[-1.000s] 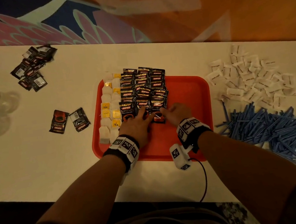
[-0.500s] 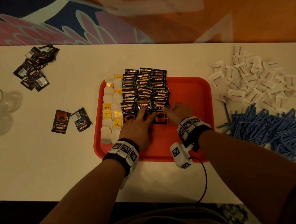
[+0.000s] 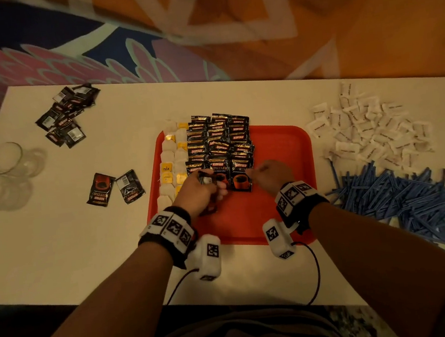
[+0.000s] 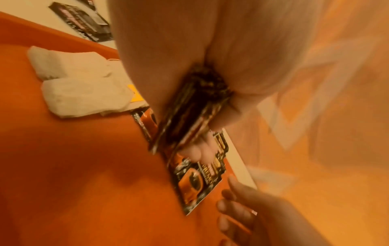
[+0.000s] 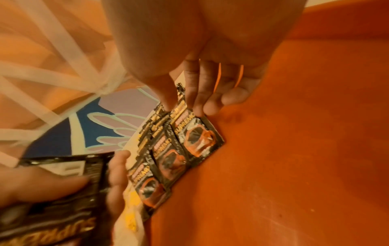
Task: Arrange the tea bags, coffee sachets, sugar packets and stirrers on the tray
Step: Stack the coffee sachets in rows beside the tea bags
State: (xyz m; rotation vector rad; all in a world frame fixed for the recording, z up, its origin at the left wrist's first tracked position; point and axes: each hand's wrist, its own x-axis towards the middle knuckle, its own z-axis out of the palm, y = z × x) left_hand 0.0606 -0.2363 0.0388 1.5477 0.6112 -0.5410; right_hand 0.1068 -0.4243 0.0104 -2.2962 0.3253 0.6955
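On your red plastic tray (image 3: 277,149), white paper tea bags (image 3: 169,157) line its left edge; black foil coffee sachets (image 3: 220,141) lie just right of them.

My head view looks down on the surface (image 3: 114,248); both wrist views sit close over the shared tray (image 3: 276,146).

The coffee sachets (image 3: 221,152) in rows on the tray (image 3: 282,145) read "KOPIKO" and "SUPREMO". A yellow tea bag tag (image 3: 166,168), at nine o'clock of them, reads "TEA".
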